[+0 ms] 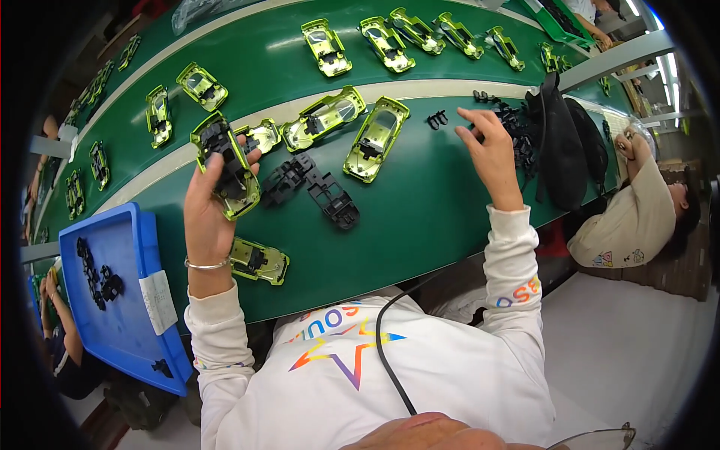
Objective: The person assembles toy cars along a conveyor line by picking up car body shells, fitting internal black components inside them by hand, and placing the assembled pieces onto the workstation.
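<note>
Flanking black parts [524, 142], black bag [559, 146]

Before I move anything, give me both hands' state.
Left hand: closed on a green toy car.
Right hand: open, nothing visibly held, near a small black part.

I see a wide pass over the green tabletop [420, 210] between the black chassis parts [330, 196] and the right sleeve [514, 255]. At table level, a green car body [377, 139] blocks my straight line from the right hand [489, 150] to the left hand [206, 217]. Rightward, a heap of black pieces [521, 139] and a black bag [559, 150] stop me. Leftward, the blue bin [146, 244] stands in my way, and another car body [259, 261] lies just beside the left wrist.
</note>
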`<control>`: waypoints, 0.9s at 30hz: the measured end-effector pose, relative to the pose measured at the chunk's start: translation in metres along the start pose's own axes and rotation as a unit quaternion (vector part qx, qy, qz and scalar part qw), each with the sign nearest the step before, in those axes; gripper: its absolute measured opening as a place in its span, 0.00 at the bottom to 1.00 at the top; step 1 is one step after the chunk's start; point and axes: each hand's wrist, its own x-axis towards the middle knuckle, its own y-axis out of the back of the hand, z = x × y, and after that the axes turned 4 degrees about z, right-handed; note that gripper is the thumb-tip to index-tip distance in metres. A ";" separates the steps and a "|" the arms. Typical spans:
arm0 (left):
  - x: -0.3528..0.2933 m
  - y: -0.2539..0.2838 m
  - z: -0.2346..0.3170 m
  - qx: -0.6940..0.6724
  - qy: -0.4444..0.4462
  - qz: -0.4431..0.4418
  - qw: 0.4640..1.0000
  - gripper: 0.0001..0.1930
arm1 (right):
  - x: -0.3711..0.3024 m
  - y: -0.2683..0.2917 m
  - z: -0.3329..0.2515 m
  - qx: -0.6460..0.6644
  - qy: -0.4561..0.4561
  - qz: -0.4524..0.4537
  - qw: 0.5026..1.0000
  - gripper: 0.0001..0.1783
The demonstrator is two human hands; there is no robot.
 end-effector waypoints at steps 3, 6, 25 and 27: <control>-0.002 0.000 -0.002 0.048 0.002 -0.020 0.999 0.21 | 0.016 -0.016 -0.004 -0.057 0.046 -0.064 0.995 0.20; -0.006 -0.008 -0.007 0.033 -0.002 0.001 0.999 0.21 | 0.029 -0.028 0.014 -0.121 0.115 -0.125 0.978 0.14; -0.047 0.001 0.001 -0.024 -0.034 -0.024 0.999 0.33 | -0.031 -0.099 -0.224 0.294 0.295 -0.120 0.901 0.15; -0.051 0.002 0.002 -0.040 -0.032 -0.029 0.998 0.33 | -0.031 -0.111 -0.225 0.271 0.359 -0.092 0.888 0.14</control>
